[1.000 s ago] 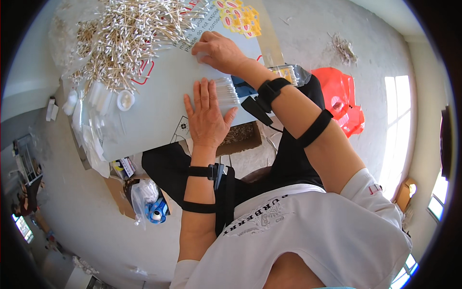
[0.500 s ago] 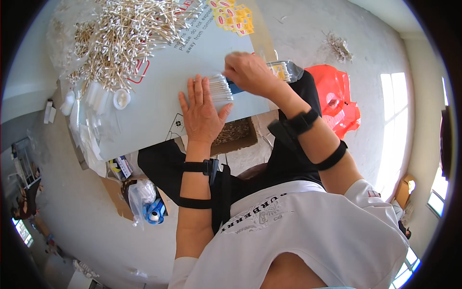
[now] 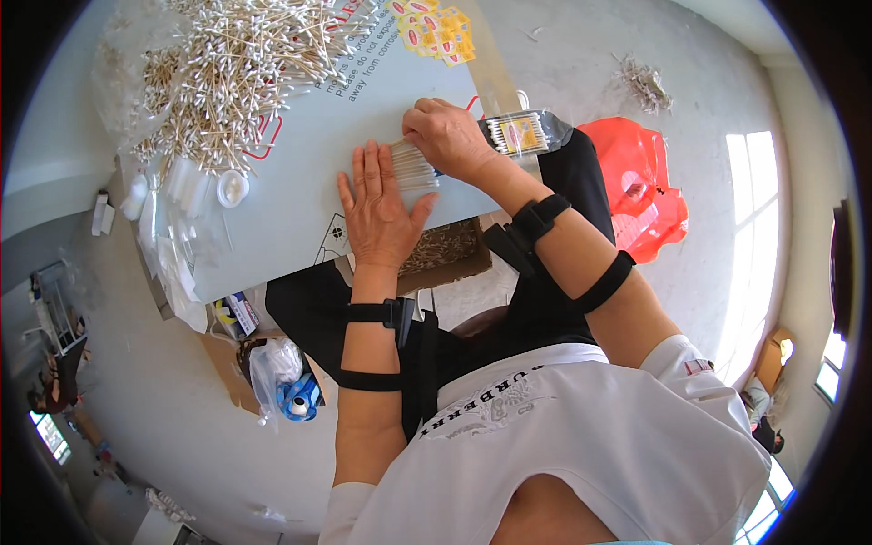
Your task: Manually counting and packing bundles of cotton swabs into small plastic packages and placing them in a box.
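Observation:
My left hand [image 3: 377,218] lies flat on the board, fingers stretched forward and thumb out to the side. Against its index finger and thumb is a neat row of cotton swabs [image 3: 416,169]. My right hand [image 3: 448,136] is closed, its curled fingertips down at the far edge of that row; whatever they pinch is hidden. A dark strip shows a little at the row's right end. To the right of my right hand lies a clear pack of cotton swabs [image 3: 520,133] with a yellow card inside.
A big heap of cotton swabs [image 3: 236,82] covers the far left of the board [image 3: 291,218]. Yellow cards [image 3: 432,34] lie at the far edge. Clear plastic and a round white tub [image 3: 232,189] sit at left. Below are an open carton [image 3: 454,259] and a red bag [image 3: 636,186].
My right hand has shifted left, closer to my left hand, and down onto the swab row. The clear pack at right shows more fully. My left hand has stayed in place.

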{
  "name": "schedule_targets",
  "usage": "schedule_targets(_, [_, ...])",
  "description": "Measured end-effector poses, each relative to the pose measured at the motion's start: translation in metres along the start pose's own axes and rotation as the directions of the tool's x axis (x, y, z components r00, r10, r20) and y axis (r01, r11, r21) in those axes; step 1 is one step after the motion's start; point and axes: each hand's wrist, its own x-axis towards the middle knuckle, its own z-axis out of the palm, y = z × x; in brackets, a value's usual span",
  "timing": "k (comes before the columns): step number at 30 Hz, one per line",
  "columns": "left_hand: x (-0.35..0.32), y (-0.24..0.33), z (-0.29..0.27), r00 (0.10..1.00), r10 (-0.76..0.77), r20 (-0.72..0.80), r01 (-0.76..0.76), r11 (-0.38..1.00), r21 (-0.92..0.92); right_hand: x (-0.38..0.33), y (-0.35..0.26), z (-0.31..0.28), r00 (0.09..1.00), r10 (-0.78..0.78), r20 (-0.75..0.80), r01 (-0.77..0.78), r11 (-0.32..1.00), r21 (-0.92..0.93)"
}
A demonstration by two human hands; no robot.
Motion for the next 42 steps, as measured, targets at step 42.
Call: schedule_targets(42, [0.024, 0.039, 0.009, 0.992, 0.108, 0.062, -0.106, 0.994, -0.035, -0.061, 0.027, -0.057, 0.988, -0.091, 0.121, 0.102, 0.990, -0.093])
